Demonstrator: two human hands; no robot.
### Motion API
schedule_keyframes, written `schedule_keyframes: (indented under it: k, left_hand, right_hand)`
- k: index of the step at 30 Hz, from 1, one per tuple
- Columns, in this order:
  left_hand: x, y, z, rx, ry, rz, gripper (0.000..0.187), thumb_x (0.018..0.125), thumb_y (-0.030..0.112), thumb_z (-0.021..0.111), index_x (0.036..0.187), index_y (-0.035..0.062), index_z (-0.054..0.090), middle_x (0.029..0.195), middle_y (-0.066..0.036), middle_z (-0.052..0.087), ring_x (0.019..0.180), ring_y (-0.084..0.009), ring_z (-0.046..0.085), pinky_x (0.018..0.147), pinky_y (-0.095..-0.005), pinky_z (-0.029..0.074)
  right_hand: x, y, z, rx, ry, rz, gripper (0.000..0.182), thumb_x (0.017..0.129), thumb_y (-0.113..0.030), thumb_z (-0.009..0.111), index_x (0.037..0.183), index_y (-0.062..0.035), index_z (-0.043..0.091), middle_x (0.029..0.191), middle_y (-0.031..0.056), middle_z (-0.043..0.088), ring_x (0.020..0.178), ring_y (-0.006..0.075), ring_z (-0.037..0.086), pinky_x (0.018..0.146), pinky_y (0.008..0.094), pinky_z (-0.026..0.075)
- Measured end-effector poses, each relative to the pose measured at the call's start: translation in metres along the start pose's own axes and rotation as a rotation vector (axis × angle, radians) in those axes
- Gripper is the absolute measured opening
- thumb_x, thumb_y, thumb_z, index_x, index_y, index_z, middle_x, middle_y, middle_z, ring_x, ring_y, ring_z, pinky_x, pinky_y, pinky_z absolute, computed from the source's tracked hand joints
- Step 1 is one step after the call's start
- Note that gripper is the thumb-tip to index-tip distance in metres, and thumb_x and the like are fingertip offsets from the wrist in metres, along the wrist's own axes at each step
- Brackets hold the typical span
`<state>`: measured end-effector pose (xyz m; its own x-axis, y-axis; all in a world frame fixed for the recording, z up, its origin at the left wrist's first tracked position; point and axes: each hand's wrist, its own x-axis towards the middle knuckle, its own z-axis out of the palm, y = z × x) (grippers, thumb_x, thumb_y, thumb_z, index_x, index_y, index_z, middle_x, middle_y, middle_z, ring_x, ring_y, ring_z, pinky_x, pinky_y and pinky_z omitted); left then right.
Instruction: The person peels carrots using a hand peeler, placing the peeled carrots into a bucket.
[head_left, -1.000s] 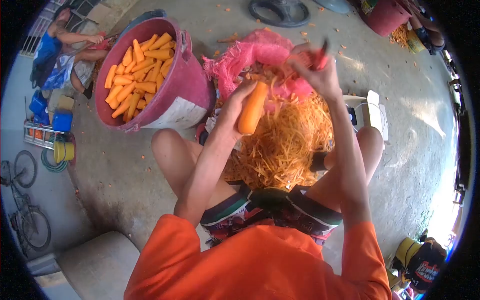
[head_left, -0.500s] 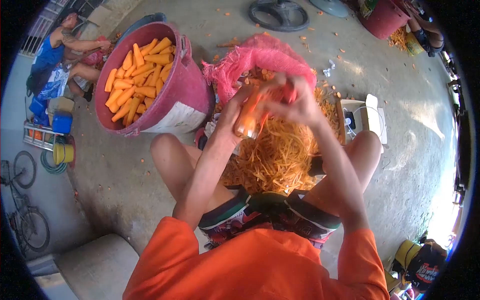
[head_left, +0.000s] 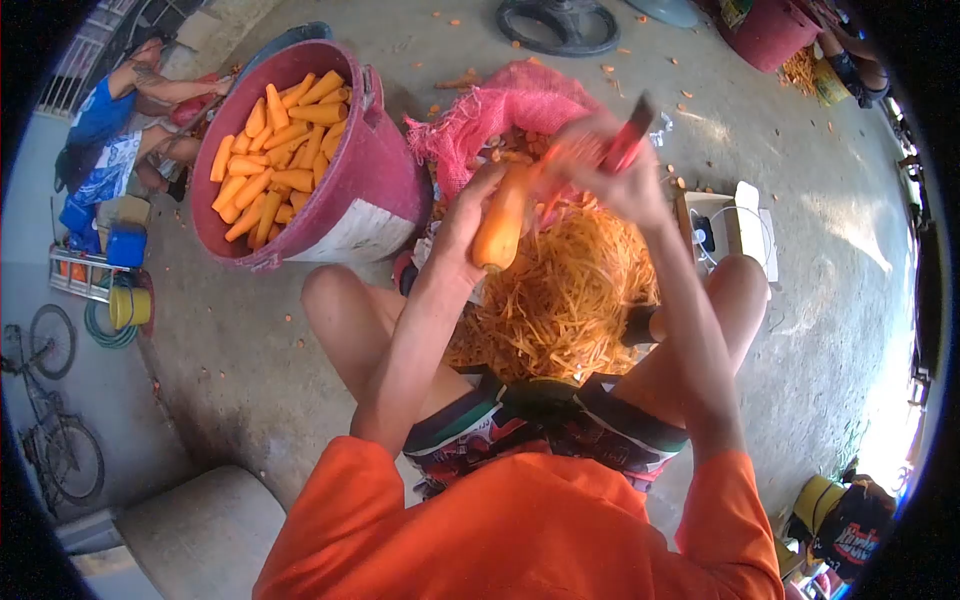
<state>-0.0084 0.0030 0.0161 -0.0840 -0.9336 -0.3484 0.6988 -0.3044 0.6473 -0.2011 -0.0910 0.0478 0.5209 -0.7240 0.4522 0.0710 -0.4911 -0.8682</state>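
In the head view my left hand (head_left: 462, 215) is closed around a carrot (head_left: 503, 222), its thick end pointing down towards me. My right hand (head_left: 610, 175) grips a red-handled peeler (head_left: 628, 140), and the handle sticks up past the fingers. Motion smears the right fingers and the peeler's blade, so whether it touches the carrot cannot be made out. Below both hands, a large heap of carrot peelings (head_left: 565, 300) lies between my legs. Just beyond them is a pink mesh sack (head_left: 500, 115) with carrot pieces at its mouth.
A big red tub (head_left: 385, 190) of peeled carrots stands to the left. An open white box (head_left: 748, 225) lies by my right knee. A dark round wheel-like base (head_left: 558, 28) is at the back. Another person (head_left: 105, 120) sits at far left; a further person's legs (head_left: 850, 70) show at upper right.
My right hand has moved slightly right, away from the carrot, and the peeler's handle now points upward. The carrot shows more plainly in my left hand, which stays nearly in place.
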Motion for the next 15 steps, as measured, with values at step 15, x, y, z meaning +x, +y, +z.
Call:
schedule_keyframes:
  k: [15]
  left_hand:
    - [0.012, -0.007, -0.023, -0.139, -0.079, -0.026, 0.031, 0.105, 0.034, 0.051, 0.117, 0.0065, 0.06, 0.1, -0.009, 0.067, 0.082, -0.0183, 0.068, 0.064, -0.0299, 0.059]
  right_hand:
    - [-0.004, 0.037, -0.016, 0.08, -0.021, 0.051, 0.02, 0.085, 0.0, 0.075, 0.105, -0.0007, 0.07, 0.097, 0.0075, 0.073, 0.088, 0.0135, 0.069, 0.076, 0.0282, 0.056]
